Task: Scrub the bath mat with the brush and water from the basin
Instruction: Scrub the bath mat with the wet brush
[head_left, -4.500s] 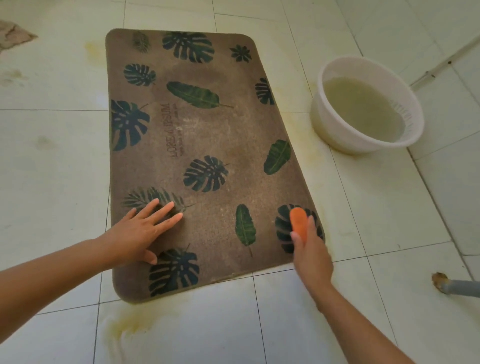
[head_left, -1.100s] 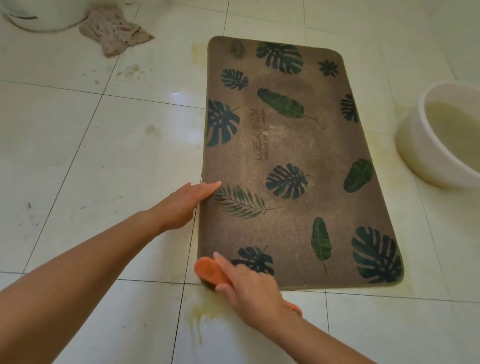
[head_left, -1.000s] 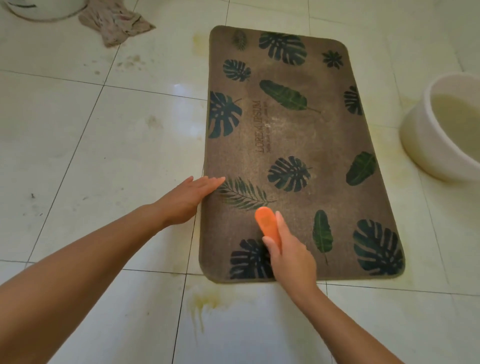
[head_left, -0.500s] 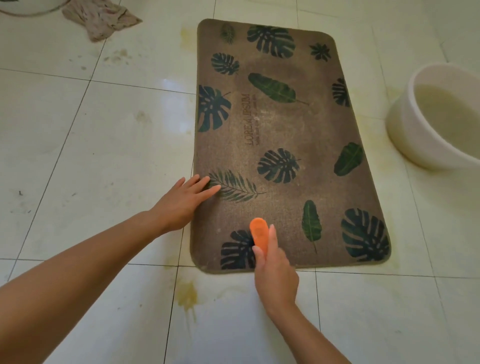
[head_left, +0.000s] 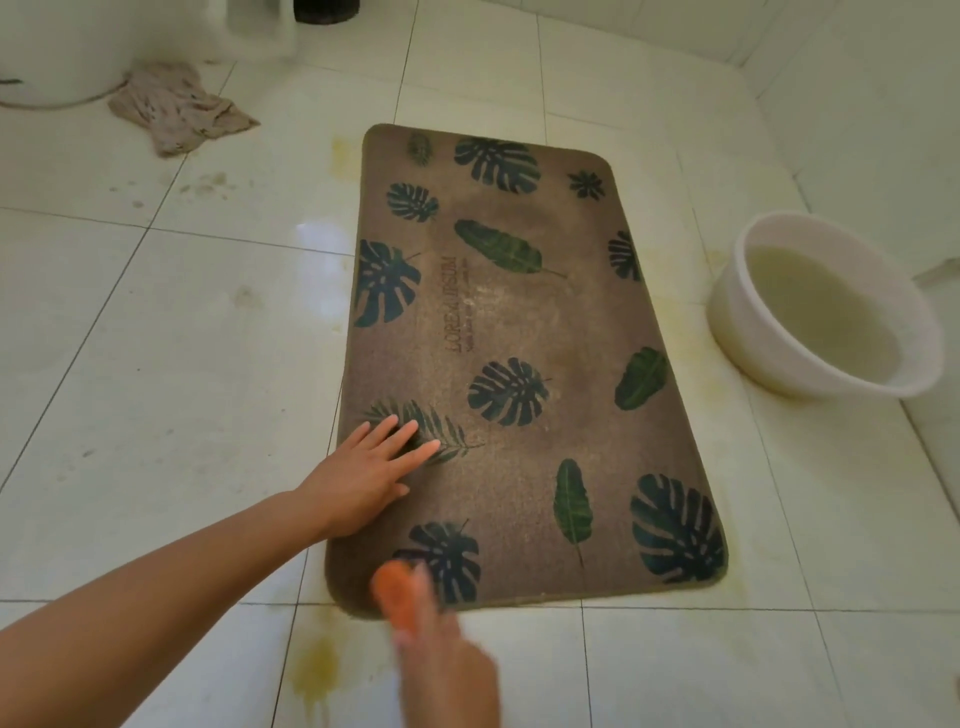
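Lying crumpled far left: rag (head_left: 176, 106). Left hand (head_left: 358, 483) presses flat on the mat (head_left: 571, 322), near-left part, fingers straight and slightly spread. Right hand (head_left: 447, 675), blurred, appears to grip the orange brush (head_left: 395, 592) at the mat's near edge. Basin (head_left: 732, 327) of cloudy water stands right of the mat, apart.

The brown rectangular pile bath mat (head_left: 571, 415) is printed with dark green leaves and faint lettering. An orange plastic brush (head_left: 396, 597) is seen. Murky yellowish water (head_left: 821, 312) is held in the white round plastic basin (head_left: 724, 317). The glossy cream floor tiles (head_left: 156, 364) are stained yellow.
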